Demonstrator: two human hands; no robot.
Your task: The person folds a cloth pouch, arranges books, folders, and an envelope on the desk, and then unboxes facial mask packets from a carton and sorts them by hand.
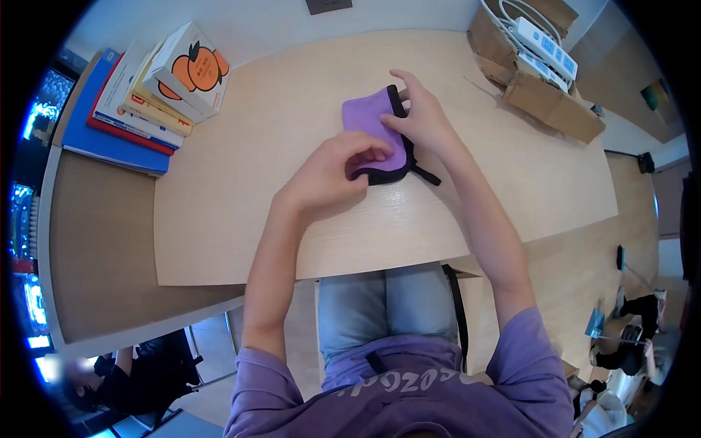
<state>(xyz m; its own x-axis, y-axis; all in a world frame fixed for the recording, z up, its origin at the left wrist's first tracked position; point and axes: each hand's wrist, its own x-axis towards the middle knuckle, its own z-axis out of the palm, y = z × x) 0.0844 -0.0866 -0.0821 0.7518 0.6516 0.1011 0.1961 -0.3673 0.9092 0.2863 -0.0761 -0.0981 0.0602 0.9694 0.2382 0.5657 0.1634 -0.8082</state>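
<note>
A flat purple pouch (pixel 369 120) with black edging and a short black strap (pixel 426 174) rests on the light wooden desk, lying at a slant. My left hand (pixel 330 169) grips its near-left corner, fingers curled over the purple face and thumb by the black edge. On the far right side, my right hand (pixel 423 117) has its thumb on the pouch by the black edge, with the index finger stretched past the corner. The other right fingers are partly hidden behind the edge.
Upright books (pixel 139 102) stand at the desk's left end beside a white box with orange fruit (pixel 196 69). At the back right is a torn cardboard box (pixel 544 106) holding white power strips (pixel 544 51). Other people sit lower left and far right.
</note>
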